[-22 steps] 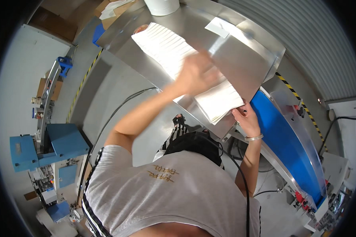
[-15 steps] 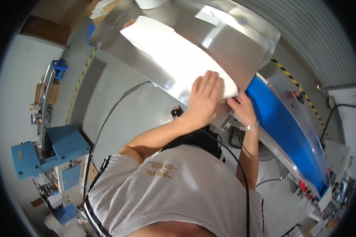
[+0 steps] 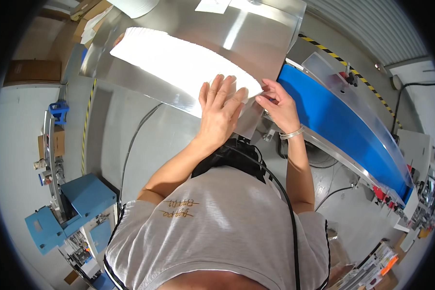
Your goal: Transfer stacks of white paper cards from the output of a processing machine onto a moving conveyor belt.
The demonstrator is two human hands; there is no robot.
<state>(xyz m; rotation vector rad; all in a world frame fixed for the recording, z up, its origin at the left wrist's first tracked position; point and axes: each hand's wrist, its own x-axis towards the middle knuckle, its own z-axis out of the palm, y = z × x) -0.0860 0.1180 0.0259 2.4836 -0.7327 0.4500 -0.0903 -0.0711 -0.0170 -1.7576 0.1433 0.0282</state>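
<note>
A long, slightly curved row of white sheets, apparently paper and washed out by glare (image 3: pixel 179 60), lies across a shiny metal table (image 3: pixel 256 46). Close-set edges show along its far side. My left hand (image 3: pixel 220 113) rests on the near right part of the row, fingers spread and lying flat. At the row's right end is my right hand (image 3: pixel 281 107), a bracelet on its wrist. Its thumb and fingers are bent but apart, with the tips touching or very near the end sheets. Something brownish at the row's far left end is too small to name.
Right of the table runs a blue conveyor belt (image 3: pixel 333 121) with a clear side guard (image 3: pixel 367 116). A white round container (image 3: pixel 135 6) stands at the table's far left. Black cable (image 3: pixel 287 203) hangs before my body. A fan (image 3: pixel 319 157) sits below the belt.
The table and row have shifted left and up in the view. My left hand's fingers have spread, and my right hand's fingers show further apart at the row's end.
</note>
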